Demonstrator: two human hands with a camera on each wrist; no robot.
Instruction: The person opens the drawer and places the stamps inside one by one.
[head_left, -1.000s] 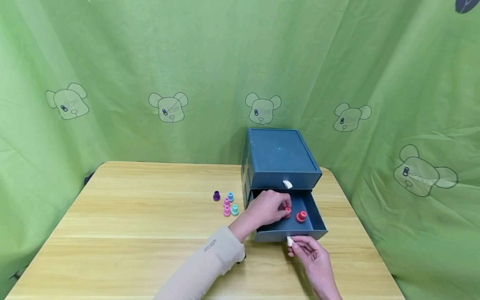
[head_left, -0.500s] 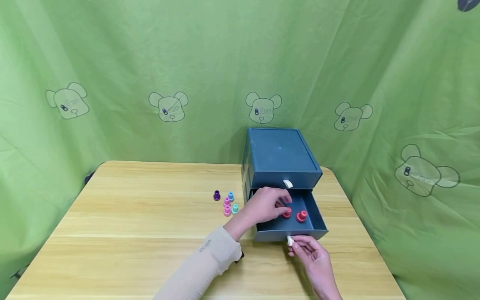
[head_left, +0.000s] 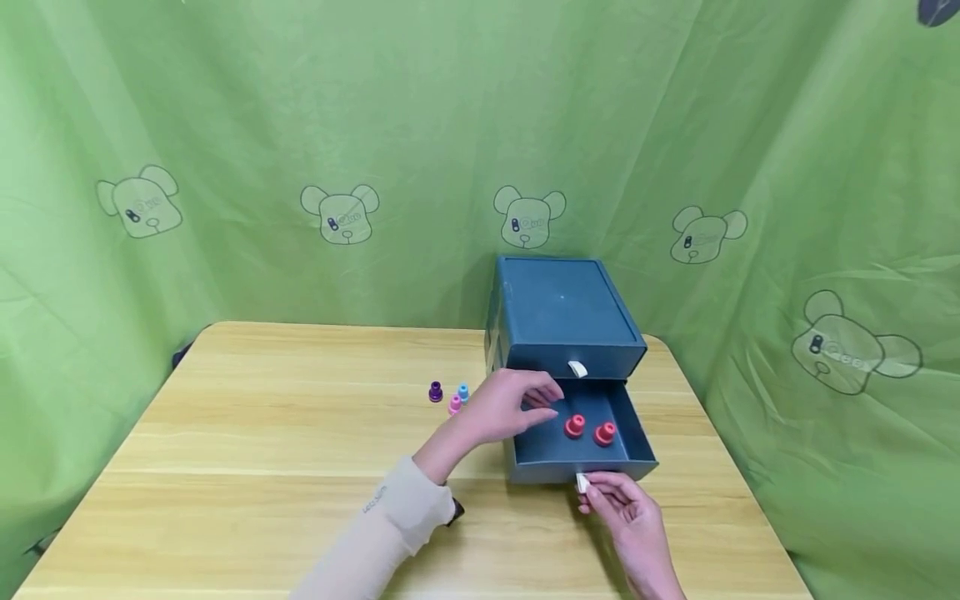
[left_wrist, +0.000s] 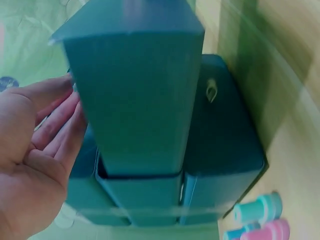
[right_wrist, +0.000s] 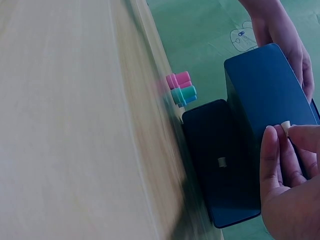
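Cabinet (head_left: pixel 566 300) near far right corner of counter (head_left: pixel 262 417). Middle drawer (head_left: pixel 543 472) pulled out, front facing near edge, sides running toward far edge. Two red pegs (head_left: pixel 575 427) inside drawer, side by side, narrow ends up, long axes roughly upright. Left grip (head_left: pixel 498 404) over drawer's left side, thumb and fingers apart, holding nothing. Right grip (head_left: pixel 626 517) pinching drawer's white tab (head_left: pixel 582 483).

1 of 2 hands (right_wrist: pixel 295 200) pinches the tab (right_wrist: pixel 285 127) on the drawer (right_wrist: pixel 265 90).
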